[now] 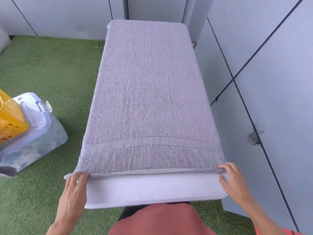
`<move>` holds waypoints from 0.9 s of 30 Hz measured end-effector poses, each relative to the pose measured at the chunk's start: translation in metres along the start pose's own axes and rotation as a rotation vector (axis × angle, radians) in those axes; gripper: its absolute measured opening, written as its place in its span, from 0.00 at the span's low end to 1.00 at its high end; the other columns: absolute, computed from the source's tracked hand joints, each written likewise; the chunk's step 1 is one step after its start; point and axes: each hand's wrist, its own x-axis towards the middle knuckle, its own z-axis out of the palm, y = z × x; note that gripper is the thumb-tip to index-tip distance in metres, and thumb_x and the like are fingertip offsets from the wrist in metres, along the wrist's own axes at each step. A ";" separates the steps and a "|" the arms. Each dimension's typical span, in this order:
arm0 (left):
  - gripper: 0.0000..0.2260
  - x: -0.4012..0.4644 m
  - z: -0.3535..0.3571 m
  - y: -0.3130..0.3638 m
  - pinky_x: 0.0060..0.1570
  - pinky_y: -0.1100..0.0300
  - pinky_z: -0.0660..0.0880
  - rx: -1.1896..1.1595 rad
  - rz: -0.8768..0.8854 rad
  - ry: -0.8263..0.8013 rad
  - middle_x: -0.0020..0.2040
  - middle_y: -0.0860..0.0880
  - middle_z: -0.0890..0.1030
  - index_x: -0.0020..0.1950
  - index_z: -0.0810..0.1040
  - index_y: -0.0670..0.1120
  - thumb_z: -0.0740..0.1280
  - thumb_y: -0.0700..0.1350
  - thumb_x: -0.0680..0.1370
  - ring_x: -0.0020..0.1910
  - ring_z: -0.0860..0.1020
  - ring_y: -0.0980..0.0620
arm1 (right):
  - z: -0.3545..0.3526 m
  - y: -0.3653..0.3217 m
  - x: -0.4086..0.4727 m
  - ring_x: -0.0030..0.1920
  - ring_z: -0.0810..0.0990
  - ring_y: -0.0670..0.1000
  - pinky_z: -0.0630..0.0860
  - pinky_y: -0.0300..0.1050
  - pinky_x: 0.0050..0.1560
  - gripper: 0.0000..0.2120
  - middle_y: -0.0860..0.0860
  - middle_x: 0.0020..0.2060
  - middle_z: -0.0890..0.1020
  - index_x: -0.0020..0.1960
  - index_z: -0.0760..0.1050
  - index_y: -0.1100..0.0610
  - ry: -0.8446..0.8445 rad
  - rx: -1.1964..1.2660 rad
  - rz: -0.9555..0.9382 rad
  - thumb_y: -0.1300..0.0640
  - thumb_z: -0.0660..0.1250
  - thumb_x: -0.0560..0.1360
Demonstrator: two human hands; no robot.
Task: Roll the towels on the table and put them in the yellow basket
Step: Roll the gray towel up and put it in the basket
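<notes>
fingers (81,175) pinching towel (149,92) near corners, towel beyond

— What's lying on the surface (152,192)?
— A grey towel (149,92), spread flat. The left hand (76,187) and right hand (232,180) are pinching its near corners.
— And the yellow basket (11,119)?
— Sitting left, on a lidded bin (35,133).

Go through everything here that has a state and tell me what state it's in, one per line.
Towel: spread flat along the table, not yet rolled, near edge lifted slightly.
Left hand: pinches the towel's near left corner.
Right hand: pinches the towel's near right corner.
Table: covered by the towel, except a white strip at the near end.
Yellow basket: on the clear bin, contents not visible.
Clear bin: lid on, on the grass.
</notes>
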 end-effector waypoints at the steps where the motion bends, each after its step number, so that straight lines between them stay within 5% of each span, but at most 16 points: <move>1: 0.15 0.005 -0.001 -0.002 0.36 0.45 0.79 -0.006 -0.017 -0.002 0.55 0.45 0.74 0.54 0.76 0.41 0.70 0.30 0.70 0.54 0.71 0.41 | 0.000 0.000 0.004 0.56 0.70 0.51 0.63 0.40 0.59 0.15 0.52 0.52 0.75 0.54 0.77 0.59 0.004 -0.005 -0.001 0.69 0.71 0.69; 9: 0.08 0.016 -0.015 -0.011 0.40 0.50 0.77 -0.063 0.002 -0.050 0.47 0.51 0.79 0.51 0.80 0.44 0.68 0.34 0.75 0.47 0.77 0.46 | 0.003 0.008 0.018 0.47 0.73 0.54 0.64 0.42 0.49 0.07 0.52 0.43 0.78 0.48 0.78 0.62 -0.007 -0.102 -0.077 0.71 0.67 0.74; 15: 0.09 0.044 -0.040 -0.029 0.45 0.59 0.76 -0.134 -0.102 -0.427 0.46 0.54 0.83 0.49 0.83 0.52 0.70 0.38 0.75 0.42 0.80 0.56 | -0.028 0.016 0.034 0.48 0.75 0.49 0.65 0.37 0.46 0.09 0.45 0.44 0.77 0.46 0.73 0.49 -0.415 -0.038 0.004 0.62 0.62 0.79; 18: 0.09 0.072 -0.050 -0.027 0.45 0.60 0.79 -0.215 -0.197 -0.561 0.38 0.57 0.84 0.45 0.81 0.52 0.73 0.37 0.73 0.39 0.82 0.58 | -0.035 0.005 0.050 0.40 0.78 0.41 0.67 0.28 0.38 0.09 0.44 0.37 0.81 0.41 0.76 0.50 -0.369 0.050 0.096 0.63 0.67 0.76; 22: 0.06 0.083 -0.054 -0.022 0.35 0.56 0.78 -0.289 -0.298 -0.470 0.34 0.52 0.83 0.38 0.82 0.47 0.77 0.39 0.68 0.33 0.81 0.51 | -0.026 -0.005 0.051 0.36 0.77 0.47 0.67 0.31 0.37 0.10 0.47 0.33 0.79 0.38 0.77 0.52 -0.201 0.105 0.202 0.65 0.73 0.71; 27: 0.08 0.052 -0.036 -0.014 0.38 0.56 0.71 -0.116 -0.100 -0.155 0.40 0.50 0.77 0.40 0.82 0.47 0.73 0.34 0.71 0.40 0.76 0.50 | -0.008 -0.007 0.030 0.41 0.75 0.55 0.71 0.49 0.44 0.10 0.47 0.35 0.75 0.37 0.74 0.52 0.007 -0.020 0.138 0.63 0.72 0.72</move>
